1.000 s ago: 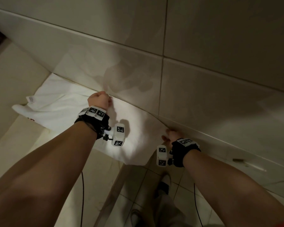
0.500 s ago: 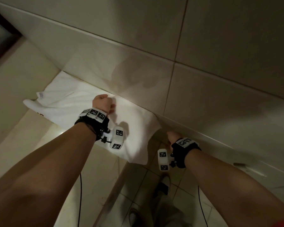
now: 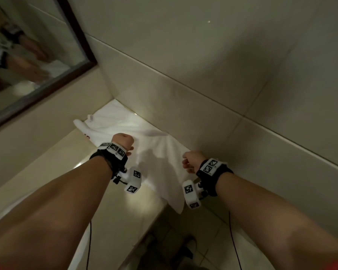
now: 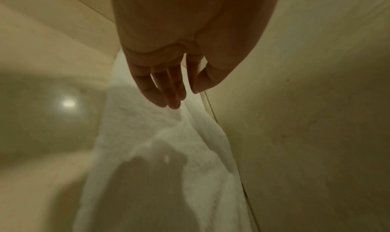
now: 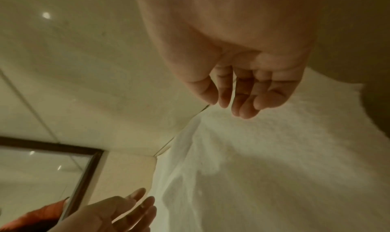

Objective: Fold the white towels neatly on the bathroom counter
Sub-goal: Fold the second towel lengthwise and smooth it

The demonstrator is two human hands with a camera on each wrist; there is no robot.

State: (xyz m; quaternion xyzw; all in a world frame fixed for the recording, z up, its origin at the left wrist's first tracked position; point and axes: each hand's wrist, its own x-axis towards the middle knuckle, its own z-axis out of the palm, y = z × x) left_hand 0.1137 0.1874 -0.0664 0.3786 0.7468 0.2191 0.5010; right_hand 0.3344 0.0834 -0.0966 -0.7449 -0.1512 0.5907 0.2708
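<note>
A white towel (image 3: 164,172) lies spread on the beige counter (image 3: 62,164) along the tiled wall, rumpled into a low ridge in the middle. Its near right corner hangs over the counter's end. My left hand (image 3: 123,140) hovers over the towel's middle; in the left wrist view its fingers (image 4: 168,100) hang nearly straight just above the cloth (image 4: 147,135) and hold nothing. My right hand (image 3: 190,161) is at the towel's right edge near the wall. The right wrist view shows it (image 5: 227,105) loosely curled above the towel (image 5: 274,152), empty, with the left hand (image 5: 126,209) below.
A dark-framed mirror (image 3: 80,41) hangs on the left wall above the counter. The tiled wall (image 3: 203,90) runs close behind the towel. Past the counter's end the tiled floor (image 3: 209,230) and a dark shoe (image 3: 187,250) show. Thin cables hang from both wrists.
Both hands have let go of the towel's far edge and lifted with loose fingers. The right hand came left to the towel's right edge. The head view swung up, bringing in the mirror.
</note>
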